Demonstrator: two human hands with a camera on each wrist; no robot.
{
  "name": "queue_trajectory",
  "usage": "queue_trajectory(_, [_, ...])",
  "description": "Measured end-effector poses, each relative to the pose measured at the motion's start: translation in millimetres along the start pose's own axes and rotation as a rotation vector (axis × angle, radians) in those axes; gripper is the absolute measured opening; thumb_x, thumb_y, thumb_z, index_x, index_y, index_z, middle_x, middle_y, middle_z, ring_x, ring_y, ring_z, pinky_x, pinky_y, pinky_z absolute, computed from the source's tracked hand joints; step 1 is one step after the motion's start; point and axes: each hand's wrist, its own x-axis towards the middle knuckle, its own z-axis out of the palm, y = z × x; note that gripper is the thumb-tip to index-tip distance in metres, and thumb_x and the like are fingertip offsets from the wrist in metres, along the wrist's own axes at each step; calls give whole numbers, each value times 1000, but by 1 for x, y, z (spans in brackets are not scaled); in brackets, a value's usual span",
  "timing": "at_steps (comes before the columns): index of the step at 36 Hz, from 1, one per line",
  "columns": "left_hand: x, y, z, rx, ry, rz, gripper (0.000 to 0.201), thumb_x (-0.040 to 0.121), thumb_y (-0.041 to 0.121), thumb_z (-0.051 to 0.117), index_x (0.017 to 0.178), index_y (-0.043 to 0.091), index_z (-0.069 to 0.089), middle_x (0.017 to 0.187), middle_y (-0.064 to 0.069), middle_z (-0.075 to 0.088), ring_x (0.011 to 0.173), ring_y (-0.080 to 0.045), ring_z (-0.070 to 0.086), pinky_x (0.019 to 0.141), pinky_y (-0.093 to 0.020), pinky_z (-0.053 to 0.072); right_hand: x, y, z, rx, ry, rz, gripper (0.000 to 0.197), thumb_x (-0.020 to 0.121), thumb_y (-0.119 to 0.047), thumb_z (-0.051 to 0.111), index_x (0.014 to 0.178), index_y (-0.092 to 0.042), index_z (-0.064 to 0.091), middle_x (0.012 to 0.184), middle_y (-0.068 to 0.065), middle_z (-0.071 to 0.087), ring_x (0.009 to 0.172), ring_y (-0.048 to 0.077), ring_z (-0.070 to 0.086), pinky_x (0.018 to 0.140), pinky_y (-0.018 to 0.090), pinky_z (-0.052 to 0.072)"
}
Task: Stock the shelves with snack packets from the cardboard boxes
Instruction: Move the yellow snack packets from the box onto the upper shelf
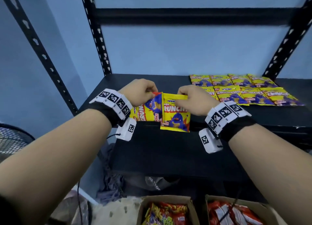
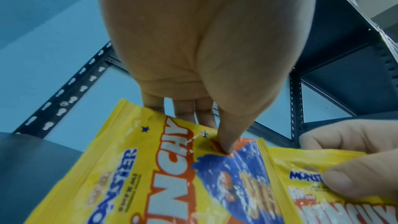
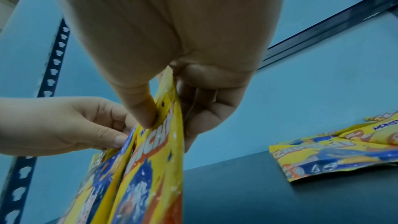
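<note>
snack packets: two yellow packets hung side by side in the hands, just above the front edge of the black shelf (image 1: 168, 82) — the left packet (image 1: 148, 110) turned sideways, the right packet (image 1: 175, 116) upright with its long axis hanging down.
left hand: the left hand (image 1: 140, 91) pinched the top corner of the left packet, thumb on the printed face and fingers behind.
right hand: the right hand (image 1: 190, 99) pinched the top seal of the right packet between thumb and curled fingers.
key relation: the two packets met edge to edge between the hands; whether they were joined or only touching could not be told. bare shelf lay straight beyond and to the left of the hands, equally near to both.
laid stock: two rows of matching packets (image 1: 244, 89) lay flat on the shelf, to the right of the hands and further back.
likely next move: setting the held pair flat on the shelf beside those rows — a judgement only.
writing: "monster" in blue and "crunchy" in large white letters, plus a purple monster figure; smaller print was too blurred to read.
cardboard boxes: two open cardboard boxes (image 1: 194, 206) stood below the shelf, nearest the person, holding yellow and red packets.
</note>
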Motion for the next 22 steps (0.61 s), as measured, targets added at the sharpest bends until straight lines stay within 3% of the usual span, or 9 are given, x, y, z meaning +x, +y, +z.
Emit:
queue_trajectory(3, [19, 3, 2, 25, -28, 33, 12, 100, 24, 61, 108, 27, 69, 95, 14, 67, 86, -5, 62, 69, -19, 43, 7, 11, -7, -25, 24, 25, 16, 90, -28, 70, 79, -19, 63, 85, -5, 66, 76, 9, 62, 60, 28, 42])
queue_trajectory(6, [36, 6, 8, 60, -54, 45, 13, 99, 21, 61, 108, 26, 69, 101, 11, 67, 89, -6, 61, 81, -24, 48, 16, 20, -9, -76, 37, 43, 16, 88, -28, 74, 86, -14, 67, 86, -6, 62, 73, 11, 60, 55, 26, 37])
queue_trajectory(11, [54, 2, 18, 135, -83, 44, 27, 97, 25, 64, 124, 25, 67, 118, 5, 65, 109, -14, 61, 90, -27, 45, 35, 30, -5, -153, 19, 98, 17, 87, -30, 76, 93, -15, 68, 95, -5, 59, 75, 11, 59, 55, 26, 39])
queue_trajectory(14, [53, -2, 23, 211, -69, 35, 47, 92, 44, 69, 135, 26, 59, 128, -1, 56, 122, -21, 54, 101, -37, 45, 44, 30, -1, -207, 15, 129, 15, 88, -30, 75, 94, -17, 69, 101, -1, 63, 83, 16, 61, 60, 28, 43])
queue_trajectory(17, [43, -4, 31, 331, -61, -114, 73, 78, 77, 64, 133, 30, 55, 129, -2, 50, 124, -24, 49, 96, -46, 49, 49, 31, 4, -216, 13, 176, 19, 85, -32, 77, 97, -20, 67, 108, 0, 63, 101, 22, 61, 75, 33, 50])
queue_trajectory(19, [35, -5, 39, 375, -101, -223, 84, 71, 88, 58, 130, 28, 53, 128, -4, 50, 122, -26, 49, 92, -47, 51, 49, 32, 8, -199, -1, 199, 31, 83, -34, 78, 108, -21, 65, 116, 0, 63, 113, 24, 59, 85, 37, 52])
queue_trajectory(22, [30, -11, 51, 363, -152, -318, 96, 69, 93, 52, 136, 25, 49, 136, -8, 46, 127, -30, 47, 94, -50, 50, 45, 31, 11, -205, -42, 210, 57, 80, -41, 80, 129, -21, 58, 129, 2, 59, 113, 22, 58, 90, 36, 51])
